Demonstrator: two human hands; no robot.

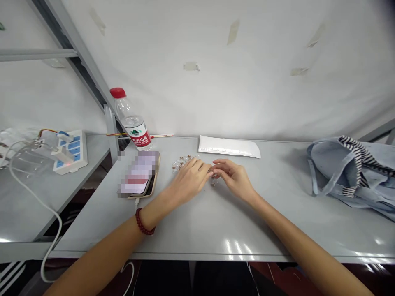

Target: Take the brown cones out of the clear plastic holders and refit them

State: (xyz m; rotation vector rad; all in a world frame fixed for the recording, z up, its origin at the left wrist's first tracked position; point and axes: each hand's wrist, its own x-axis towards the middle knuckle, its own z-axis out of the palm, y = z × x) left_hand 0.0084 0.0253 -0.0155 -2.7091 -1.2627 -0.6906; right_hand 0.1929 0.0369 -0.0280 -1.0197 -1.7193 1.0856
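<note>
Far left, on a lower shelf, a white power strip (71, 151) with blue sockets has plugs in it, and white cables (27, 185) loop away from it. Next comes a clear water bottle (132, 123) with a red cap, standing at the back edge of the grey table (216, 230). Its label is red and white with a small green emblem, and the writing is too small to read. Just in front of the bottle lies a phone (140, 174) in a tan case, with its screen blurred out.

The left hand (188, 179) has a red bead bracelet (142, 222) on its wrist. It rests palm down on the table, fingers (203, 167) drawn together and reaching right. Just behind its knuckles sits a little heap of clear beads (182, 161).

The fingertips of both hands meet at mid-table, closed on a small piece (213, 179) that hangs just above the table. It is too tiny to tell what it is. The right hand (233, 176) mirrors the left: thumb and fingers (219, 166) are pinched shut, not spread.

Behind the hands a flat white pouch (228, 146) lies along the wall, with no print showing on it. Well apart at the far right slumps a pale denim bag (348, 181) with black-and-white striped cloth (361, 154) at its mouth.
</note>
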